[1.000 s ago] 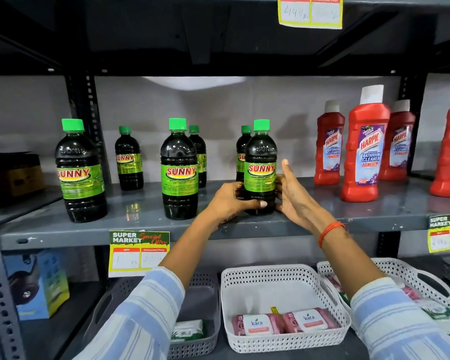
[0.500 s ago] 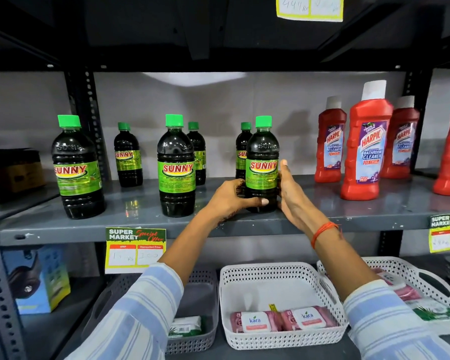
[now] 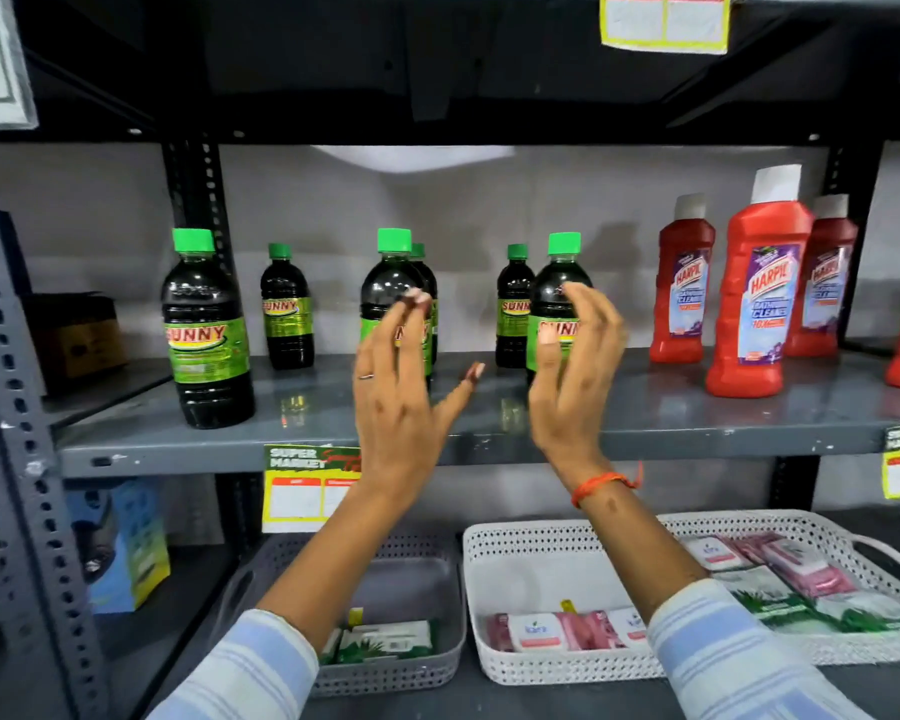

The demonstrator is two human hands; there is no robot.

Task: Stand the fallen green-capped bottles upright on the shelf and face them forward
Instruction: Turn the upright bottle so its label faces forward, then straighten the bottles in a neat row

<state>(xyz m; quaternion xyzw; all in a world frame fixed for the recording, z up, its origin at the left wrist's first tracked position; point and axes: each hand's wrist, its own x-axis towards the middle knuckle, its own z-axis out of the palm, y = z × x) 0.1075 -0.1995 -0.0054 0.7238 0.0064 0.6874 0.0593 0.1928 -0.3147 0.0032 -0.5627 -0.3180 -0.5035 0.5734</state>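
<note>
I count six green-capped bottles (image 3: 206,330) on the grey shelf (image 3: 645,407), all upright, dark liquid inside, green and yellow SUNNY labels facing me. Three stand near the front edge at left, middle (image 3: 393,283) and right (image 3: 559,283); three smaller-looking ones stand farther back (image 3: 286,309).

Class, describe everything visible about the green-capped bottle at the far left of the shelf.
The far-left bottle stands upright near the front edge of the grey metal shelf. It looks like clear plastic filled with dark liquid, with a bright green screw cap and a green label reading SUNNY facing forward. Nothing touches it except the shelf.
</note>
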